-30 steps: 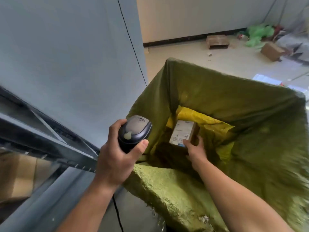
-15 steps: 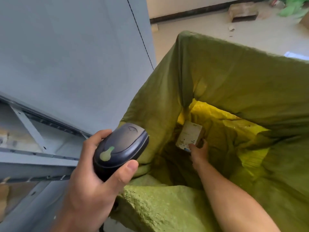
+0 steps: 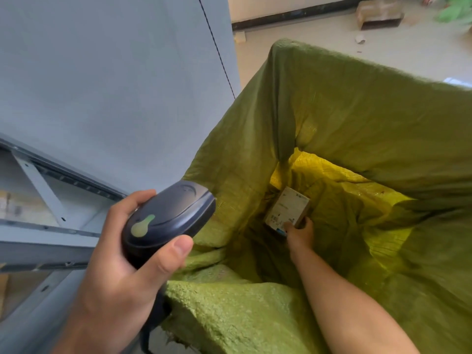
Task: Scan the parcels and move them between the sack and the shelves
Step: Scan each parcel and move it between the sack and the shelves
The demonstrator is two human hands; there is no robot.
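My left hand (image 3: 115, 272) grips a dark handheld scanner (image 3: 166, 221) at the lower left, above the near rim of the open green sack (image 3: 357, 118). My right hand (image 3: 300, 232) reaches deep into the sack and holds a small brown parcel (image 3: 287, 208) with a white label by its lower end. The parcel sits low against the sack's yellow inner lining (image 3: 339, 180).
A grey metal shelf frame (image 3: 51, 226) stands at the left, with cardboard boxes (image 3: 15, 208) dimly seen inside. A grey panel (image 3: 115, 72) rises behind it. On the floor beyond the sack lie a cardboard box (image 3: 379, 11) and scraps.
My right hand has carried the parcel deeper into the sack. The scanner in my left hand has come closer to the camera, and the view has tilted down.
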